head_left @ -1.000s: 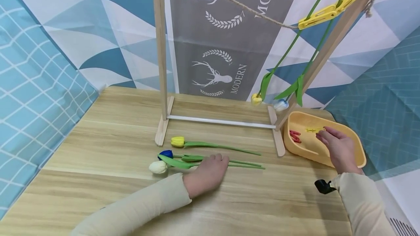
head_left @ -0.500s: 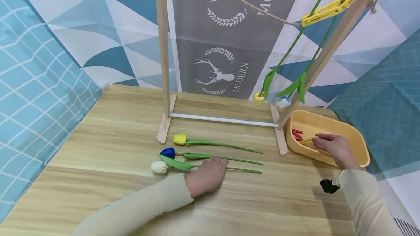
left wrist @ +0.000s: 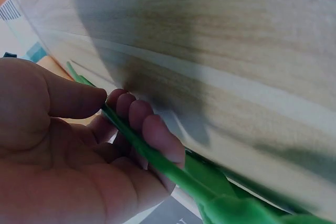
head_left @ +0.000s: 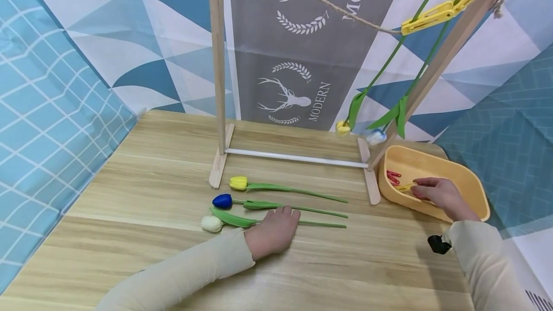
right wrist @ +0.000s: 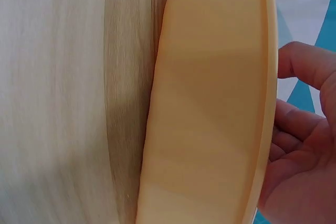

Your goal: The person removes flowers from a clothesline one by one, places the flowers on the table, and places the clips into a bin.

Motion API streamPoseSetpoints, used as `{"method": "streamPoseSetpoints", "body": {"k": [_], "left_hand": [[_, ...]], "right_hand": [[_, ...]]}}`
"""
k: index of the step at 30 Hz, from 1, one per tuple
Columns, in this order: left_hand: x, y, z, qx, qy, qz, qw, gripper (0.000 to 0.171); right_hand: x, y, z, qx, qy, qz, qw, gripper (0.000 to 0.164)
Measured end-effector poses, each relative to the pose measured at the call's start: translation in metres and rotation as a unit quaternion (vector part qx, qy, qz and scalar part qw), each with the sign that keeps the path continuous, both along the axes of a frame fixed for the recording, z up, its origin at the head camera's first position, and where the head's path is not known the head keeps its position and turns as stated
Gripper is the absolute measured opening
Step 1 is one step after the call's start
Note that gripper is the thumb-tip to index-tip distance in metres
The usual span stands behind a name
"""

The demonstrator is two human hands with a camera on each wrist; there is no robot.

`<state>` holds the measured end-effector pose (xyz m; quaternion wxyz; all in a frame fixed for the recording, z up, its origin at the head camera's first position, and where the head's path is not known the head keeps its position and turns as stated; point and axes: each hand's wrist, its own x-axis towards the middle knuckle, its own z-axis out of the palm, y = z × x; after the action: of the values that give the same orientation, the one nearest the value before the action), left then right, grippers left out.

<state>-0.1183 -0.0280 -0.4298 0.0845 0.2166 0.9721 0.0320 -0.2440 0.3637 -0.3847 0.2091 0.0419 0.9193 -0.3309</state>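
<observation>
My left hand (head_left: 276,232) lies over the white tulip (head_left: 211,224), its thumb and fingers round the green stem (left wrist: 152,156), as the left wrist view shows. Just beyond it, a blue tulip (head_left: 222,201) and a yellow tulip (head_left: 238,183) lie roughly parallel on the table. My right hand (head_left: 445,198) reaches into the orange bin (head_left: 468,181) and pinches the end of a yellow clothespin (head_left: 405,187), low beside red clothespins (head_left: 393,177). In the right wrist view, the bin wall hides those fingertips.
A wooden frame (head_left: 218,61) with a white crossbar (head_left: 298,157) stands at the back of the table. From its rope (head_left: 328,4), yellow clothespins (head_left: 427,18) hold two tulips hanging heads down, one pale yellow (head_left: 343,128) and one blue-white (head_left: 377,137).
My right hand has lowered the yellow clothespin toward the red ones in the bin. The blue and white tulips' stems lie further apart, while my left hand has barely moved.
</observation>
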Motion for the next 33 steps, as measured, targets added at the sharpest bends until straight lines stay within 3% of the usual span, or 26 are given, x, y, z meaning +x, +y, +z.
{"method": "streamPoseSetpoints", "body": {"k": [5,16,27,33], "left_hand": [[-0.001,0.001,0.001,-0.004,0.003,-0.01,0.9999,0.022],[-0.003,0.0,0.006,-0.008,0.005,-0.022,0.9997,0.023],[-0.005,-0.001,0.004,0.002,0.007,-0.024,0.9997,0.023],[-0.006,-0.002,0.006,0.003,0.005,-0.026,0.9997,0.025]], "right_hand": [[-0.004,0.004,0.0,0.048,0.001,0.048,0.998,0.063],[-0.013,0.0,-0.001,0.133,0.031,0.134,0.982,0.04],[-0.021,-0.002,-0.001,0.15,0.006,0.143,0.978,0.035],[-0.021,-0.001,0.002,0.128,-0.004,0.121,0.984,0.048]]}}
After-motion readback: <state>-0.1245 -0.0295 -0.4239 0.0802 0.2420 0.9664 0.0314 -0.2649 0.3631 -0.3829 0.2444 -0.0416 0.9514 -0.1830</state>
